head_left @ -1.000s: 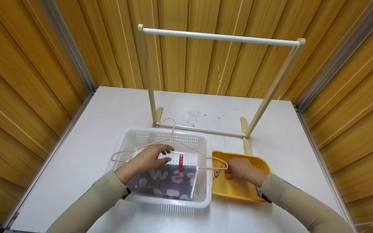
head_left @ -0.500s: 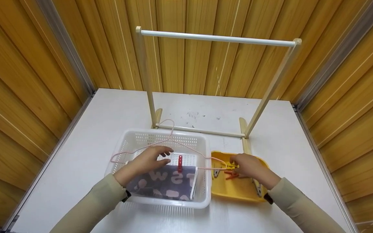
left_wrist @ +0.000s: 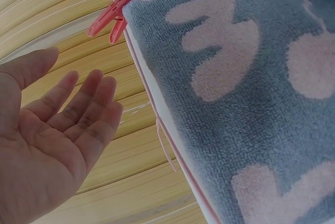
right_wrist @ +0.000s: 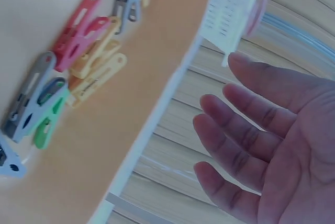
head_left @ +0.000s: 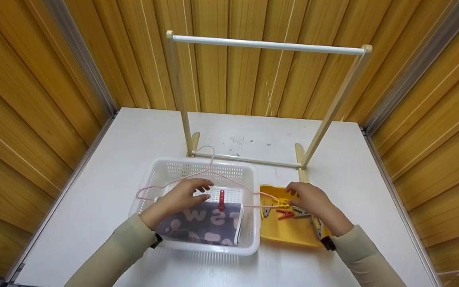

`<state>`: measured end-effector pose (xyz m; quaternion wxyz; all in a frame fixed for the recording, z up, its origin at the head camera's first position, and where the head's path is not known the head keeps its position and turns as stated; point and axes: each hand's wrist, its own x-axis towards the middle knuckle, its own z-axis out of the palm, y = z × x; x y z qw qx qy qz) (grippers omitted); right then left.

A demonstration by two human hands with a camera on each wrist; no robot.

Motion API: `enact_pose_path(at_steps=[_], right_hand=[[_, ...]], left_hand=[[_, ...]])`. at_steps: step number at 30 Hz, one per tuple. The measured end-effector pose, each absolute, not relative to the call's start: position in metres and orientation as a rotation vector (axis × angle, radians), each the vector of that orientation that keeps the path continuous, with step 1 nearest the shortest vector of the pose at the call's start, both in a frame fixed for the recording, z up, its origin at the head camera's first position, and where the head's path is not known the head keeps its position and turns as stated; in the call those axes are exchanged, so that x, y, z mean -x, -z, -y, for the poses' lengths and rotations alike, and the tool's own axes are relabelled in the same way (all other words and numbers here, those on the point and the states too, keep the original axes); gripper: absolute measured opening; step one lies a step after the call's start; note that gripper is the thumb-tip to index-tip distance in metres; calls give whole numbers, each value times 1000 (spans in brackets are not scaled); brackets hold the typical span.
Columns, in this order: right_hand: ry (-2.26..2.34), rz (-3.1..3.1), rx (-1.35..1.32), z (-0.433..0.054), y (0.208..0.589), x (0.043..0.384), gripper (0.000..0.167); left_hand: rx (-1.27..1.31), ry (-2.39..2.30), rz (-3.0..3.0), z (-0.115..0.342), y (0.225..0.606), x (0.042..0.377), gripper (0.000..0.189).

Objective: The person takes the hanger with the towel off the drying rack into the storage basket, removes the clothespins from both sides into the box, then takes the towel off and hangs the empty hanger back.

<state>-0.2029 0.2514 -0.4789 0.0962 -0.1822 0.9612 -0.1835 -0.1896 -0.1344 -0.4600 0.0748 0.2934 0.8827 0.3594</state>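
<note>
My left hand [head_left: 183,196] hovers over the white basket, fingers apart and holding nothing. Under it lies a dark blue-grey towel [head_left: 197,229] with pink letters, on a thin pink clothes hanger [head_left: 210,171]. A red clothespin [head_left: 222,199] grips the towel's upper edge; in the left wrist view this clothespin [left_wrist: 112,15] sits beyond my fingertips. My right hand [head_left: 313,201] is above the yellow tray [head_left: 281,235], its fingers relaxed and bare. Inside the tray are several clothespins, among them a red one [right_wrist: 78,31], yellow ones [right_wrist: 97,80] and a grey one [right_wrist: 29,98].
The white perforated basket [head_left: 255,239] stands against the yellow tray's left side. The hanger's right end reaches over the tray. Behind them rises a wooden rack with a white top bar [head_left: 269,44]. Wood-plank walls [head_left: 249,87] surround the white table [head_left: 106,159].
My right hand has lifted out of the yellow tray, drawing up and to the right, and its fingers have spread. Clothespins it covered now show. The left hand stays in place.
</note>
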Motion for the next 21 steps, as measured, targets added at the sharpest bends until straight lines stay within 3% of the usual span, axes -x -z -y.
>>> enact_pose_path(at_steps=[21], right_hand=[[1168, -3145, 523, -240, 477, 166, 25]], left_hand=[[-817, -1182, -2675, 130, 459, 191, 37]])
